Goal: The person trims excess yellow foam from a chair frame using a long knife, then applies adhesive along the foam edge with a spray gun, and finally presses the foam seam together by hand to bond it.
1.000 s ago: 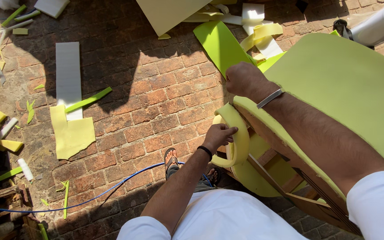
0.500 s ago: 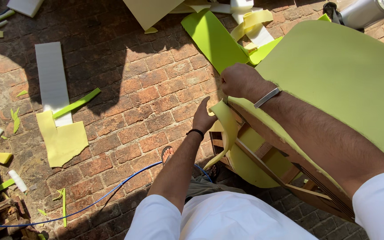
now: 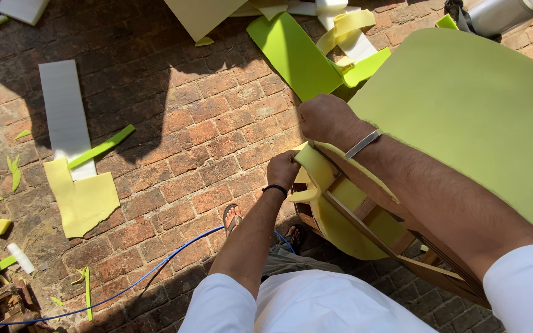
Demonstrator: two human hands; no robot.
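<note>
The left hand [image 3: 283,169] is closed on a pale yellow foam strip [image 3: 316,169], its fingers wrapped around the strip where it bends over the edge of a wooden frame [image 3: 365,231]. A black band sits on that wrist. The right hand [image 3: 322,117] rests in a loose fist at the top corner of the frame, pressing on the edge of a large green foam sheet [image 3: 464,117] that covers the frame's upper face; whether those fingers pinch the sheet's rim or only lean on it is hard to tell from this angle. A metal bracelet [image 3: 363,143] circles the right wrist.

The frame stands tilted just in front of the person, its underside showing slats and yellow foam lining between them. A sandalled foot [image 3: 232,217] shows on the brick floor [image 3: 186,135] below the left forearm, and a blue cable [image 3: 155,271] runs across the bricks past it.

Offcuts lie scattered over the floor. A white foam strip [image 3: 63,111] lies well to the left, with a ragged yellow foam piece [image 3: 81,200] touching its lower end and a thin green sliver [image 3: 101,147] lying across both. A bright green foam panel [image 3: 294,55] lies beyond the right hand, near a tangle of yellow and white scraps [image 3: 347,31]. A shiny metal cylinder [image 3: 501,13] lies at the top right corner, beyond the large sheet
</note>
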